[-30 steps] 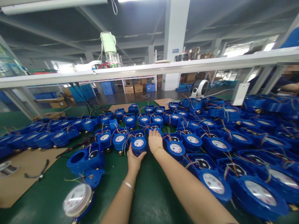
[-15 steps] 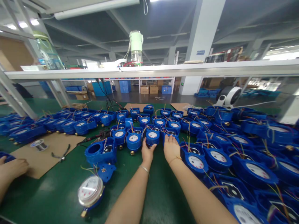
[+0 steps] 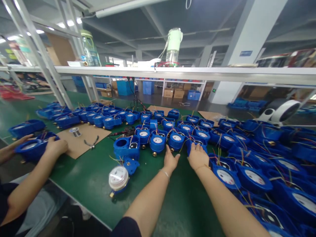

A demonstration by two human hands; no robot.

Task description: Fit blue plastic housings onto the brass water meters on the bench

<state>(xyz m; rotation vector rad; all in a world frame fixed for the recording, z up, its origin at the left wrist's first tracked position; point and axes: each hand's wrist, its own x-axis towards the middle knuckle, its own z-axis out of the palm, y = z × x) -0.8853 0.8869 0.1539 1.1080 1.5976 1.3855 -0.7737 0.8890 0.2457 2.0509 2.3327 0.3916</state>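
Observation:
My left hand (image 3: 171,161) lies palm down on the green table (image 3: 93,184), fingers apart, its tips just short of a blue water meter (image 3: 175,140) with a white dial. It holds nothing. My right hand (image 3: 198,156) rests flat, fingers spread, on the near edge of a blue meter housing (image 3: 194,144) with loose coloured wires. Rows of several more blue meters (image 3: 247,154) crowd the table ahead and to the right of both hands.
An open blue housing (image 3: 125,146) and a loose white-dial meter (image 3: 118,177) sit left of my left hand. A cardboard sheet (image 3: 71,148) carries pliers (image 3: 91,143) and a solder spool (image 3: 74,131). A co-worker's hands (image 3: 55,146) hold a blue meter (image 3: 31,148) at far left. A white fan (image 3: 281,113) stands back right.
My left hand has let go of the meter it gripped and now lies open just short of it. My view has swung left, bringing the co-worker's arms into sight.

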